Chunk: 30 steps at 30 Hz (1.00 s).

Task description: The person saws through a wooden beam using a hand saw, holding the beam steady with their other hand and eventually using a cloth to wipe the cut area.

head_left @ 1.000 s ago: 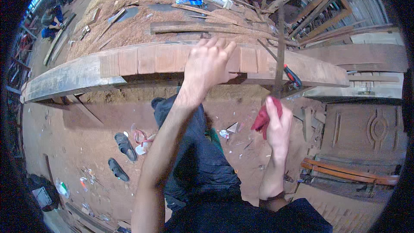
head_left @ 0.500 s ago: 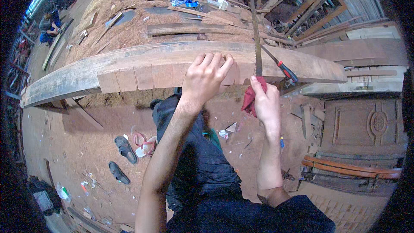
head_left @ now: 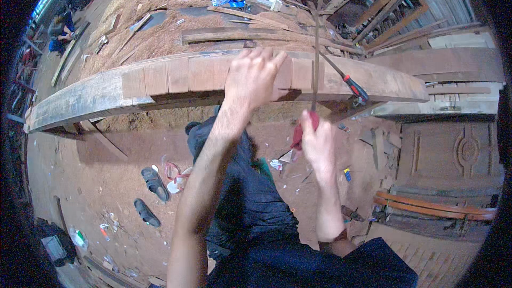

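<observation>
The long beam point(head_left: 74, 101) spans the view from left to right before you, its long axis crossing in front of your body and bowed by the lens. Along its near side is the pale wood section point(head_left: 205, 74), marked by thin lines across its width; whether it is a separate block or part of the beam cannot be told.

The saw point(head_left: 317, 42) comes next in size: its narrow blade points away from you, nearly square to the beam, and crosses above the wood close to the pale section's right end. Whether the teeth touch the wood is unclear.

Your right hand point(head_left: 319, 146) is the nearer to the saw, on your side of the beam, its fingers wrapped around the red grip point(head_left: 297, 137). Your left hand point(head_left: 253, 77) lies on the pale section, left of the blade and apart from it; its fingers are bent over the top, side by side, though you cannot tell whether they clamp or merely press.

Smallest is the hand tool point(head_left: 356, 89) with a red-and-black handle, to the right of the blade, its thin shank slanting leftward and away from you.
</observation>
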Available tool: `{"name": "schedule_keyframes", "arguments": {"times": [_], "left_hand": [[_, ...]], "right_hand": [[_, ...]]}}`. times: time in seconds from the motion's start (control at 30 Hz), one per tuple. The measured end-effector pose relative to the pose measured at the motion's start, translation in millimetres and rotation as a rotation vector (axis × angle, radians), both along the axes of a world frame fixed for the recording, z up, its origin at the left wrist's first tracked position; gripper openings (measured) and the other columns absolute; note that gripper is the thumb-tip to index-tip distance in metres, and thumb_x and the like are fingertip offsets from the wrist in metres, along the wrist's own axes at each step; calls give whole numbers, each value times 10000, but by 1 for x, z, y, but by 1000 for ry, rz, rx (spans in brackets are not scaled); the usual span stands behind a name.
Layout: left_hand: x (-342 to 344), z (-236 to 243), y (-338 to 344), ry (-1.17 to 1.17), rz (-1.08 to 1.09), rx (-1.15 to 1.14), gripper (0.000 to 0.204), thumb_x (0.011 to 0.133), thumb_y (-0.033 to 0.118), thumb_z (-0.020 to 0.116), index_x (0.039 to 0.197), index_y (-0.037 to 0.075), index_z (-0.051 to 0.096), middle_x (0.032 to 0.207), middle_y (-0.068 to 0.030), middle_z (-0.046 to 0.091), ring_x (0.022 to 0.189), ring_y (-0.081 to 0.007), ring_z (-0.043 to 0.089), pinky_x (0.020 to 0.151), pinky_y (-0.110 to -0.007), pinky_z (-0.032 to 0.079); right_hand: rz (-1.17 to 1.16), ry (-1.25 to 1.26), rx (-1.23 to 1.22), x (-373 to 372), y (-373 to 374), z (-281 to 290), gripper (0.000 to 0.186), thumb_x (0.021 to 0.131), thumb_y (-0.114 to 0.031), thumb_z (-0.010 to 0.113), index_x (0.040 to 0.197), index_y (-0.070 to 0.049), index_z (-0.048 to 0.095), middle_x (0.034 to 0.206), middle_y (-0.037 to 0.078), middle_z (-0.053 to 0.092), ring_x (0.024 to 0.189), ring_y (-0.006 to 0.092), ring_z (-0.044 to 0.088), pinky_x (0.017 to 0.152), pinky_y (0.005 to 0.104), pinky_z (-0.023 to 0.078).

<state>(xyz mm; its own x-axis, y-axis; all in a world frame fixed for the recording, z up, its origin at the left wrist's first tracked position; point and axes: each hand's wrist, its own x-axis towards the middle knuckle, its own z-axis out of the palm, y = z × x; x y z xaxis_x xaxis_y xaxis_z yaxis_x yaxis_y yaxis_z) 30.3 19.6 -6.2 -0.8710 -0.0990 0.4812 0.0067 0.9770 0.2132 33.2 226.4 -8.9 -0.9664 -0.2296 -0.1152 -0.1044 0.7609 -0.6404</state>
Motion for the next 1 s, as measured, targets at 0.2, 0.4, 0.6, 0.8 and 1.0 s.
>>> {"name": "schedule_keyframes", "arguments": {"times": [0.2, 0.4, 0.6, 0.8, 1.0], "left_hand": [[-16, 9, -14, -92, -17, 34, 757, 588, 509, 896, 1203, 141, 654, 1120, -97, 707, 1067, -305, 682, 938, -429, 538], [-4, -7, -4, 69, -45, 4, 745, 553, 454, 919, 1178, 144, 656, 1089, -76, 702, 1043, -277, 686, 900, -403, 540], [9, -26, 7, 219, -8, -139, 438, 718, 241, 727, 1134, 130, 644, 993, -53, 666, 975, -213, 669, 885, -353, 507], [15, -25, 11, 251, -42, -132, 408, 726, 189, 691, 1122, 110, 634, 966, -57, 652, 932, -203, 652, 894, -343, 491], [16, -24, 12, 222, -42, -73, 414, 727, 184, 713, 1129, 122, 634, 994, -63, 663, 968, -216, 657, 894, -361, 491]], "right_hand": [[14, -55, -129, 30, 33, -17, 499, 1020, -375, 560, 765, 32, 695, 630, 187, 666, 617, 291, 694, 607, 431, 518], [-24, 8, -373, 41, 27, 11, 436, 1026, -333, 571, 767, 4, 663, 644, 72, 660, 584, 167, 632, 577, 364, 496], [-23, -29, -334, 4, 6, 35, 443, 1023, -347, 572, 797, 18, 681, 643, 84, 666, 592, 167, 625, 599, 351, 485], [21, 102, -192, -13, -1, 21, 456, 1017, -357, 568, 786, 14, 698, 655, 128, 683, 590, 216, 669, 606, 386, 510], [9, 22, -240, -14, -6, 16, 456, 1020, -353, 558, 774, 4, 700, 614, 113, 672, 580, 224, 674, 597, 409, 512]]}}
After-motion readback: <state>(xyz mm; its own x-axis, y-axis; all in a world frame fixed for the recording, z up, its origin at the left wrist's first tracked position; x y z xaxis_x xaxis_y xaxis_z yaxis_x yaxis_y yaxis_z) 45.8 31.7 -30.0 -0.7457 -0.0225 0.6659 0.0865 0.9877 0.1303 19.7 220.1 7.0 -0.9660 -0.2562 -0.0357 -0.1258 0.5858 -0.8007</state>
